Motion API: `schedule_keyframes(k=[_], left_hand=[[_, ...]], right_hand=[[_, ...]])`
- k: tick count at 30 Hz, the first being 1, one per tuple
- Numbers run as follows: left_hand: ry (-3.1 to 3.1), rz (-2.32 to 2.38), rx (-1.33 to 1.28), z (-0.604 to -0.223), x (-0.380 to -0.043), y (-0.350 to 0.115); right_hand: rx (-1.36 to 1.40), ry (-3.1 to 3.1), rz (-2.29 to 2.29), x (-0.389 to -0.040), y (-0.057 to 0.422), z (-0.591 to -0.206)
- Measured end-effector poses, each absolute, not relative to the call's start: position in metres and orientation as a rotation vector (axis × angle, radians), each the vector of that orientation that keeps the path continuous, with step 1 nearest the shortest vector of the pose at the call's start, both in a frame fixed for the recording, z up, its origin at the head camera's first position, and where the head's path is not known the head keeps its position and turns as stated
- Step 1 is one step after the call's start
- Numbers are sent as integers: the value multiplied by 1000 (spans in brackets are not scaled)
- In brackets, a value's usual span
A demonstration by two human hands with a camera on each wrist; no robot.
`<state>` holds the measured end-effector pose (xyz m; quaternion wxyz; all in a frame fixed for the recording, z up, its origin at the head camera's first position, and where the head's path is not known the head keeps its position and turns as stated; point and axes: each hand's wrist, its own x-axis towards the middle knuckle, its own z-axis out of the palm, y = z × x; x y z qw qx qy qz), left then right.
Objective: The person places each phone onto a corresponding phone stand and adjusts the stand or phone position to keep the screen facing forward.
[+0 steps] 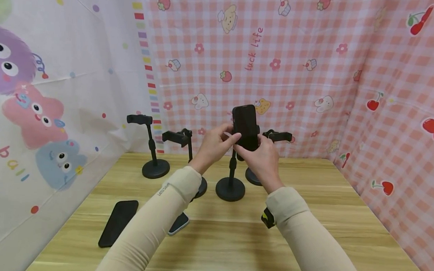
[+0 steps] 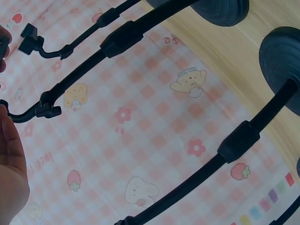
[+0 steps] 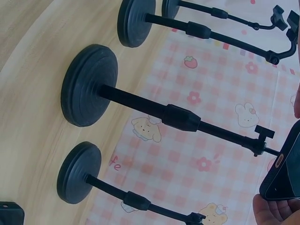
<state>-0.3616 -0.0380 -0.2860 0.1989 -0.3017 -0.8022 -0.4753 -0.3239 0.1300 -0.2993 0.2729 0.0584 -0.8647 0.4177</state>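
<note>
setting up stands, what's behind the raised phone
Behind the phone, a stand rises towards its back, with curtain beyond. In the head view, the phone covers most of the stand's top end.

Between the left hand point(image 1: 216, 145) and the right hand point(image 1: 263, 158) is the raised phone point(image 1: 245, 119), above one stand's base point(image 1: 230, 190) on the table point(image 1: 317, 234) — another stand point(image 1: 253, 177) right-behind, two more stands point(image 1: 152, 145) leftward. Two lower phones point(image 1: 119, 223) lie before those.
</note>
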Motion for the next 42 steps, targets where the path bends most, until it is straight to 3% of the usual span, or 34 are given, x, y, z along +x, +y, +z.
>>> schedule_keyframes(k=[8,20,42], left_hand=[[-2147,-1221,-952,-291,-367,-39],[-1947,-497,-930,-297,-376,-36],[-1876,-442,-950,-303,-371,-38]], right_hand=[[156,-2342,1141,-323,131,-298],[145,-2325,1132,-322,128,-297],[110,-2212,1136,-325,126,-305]])
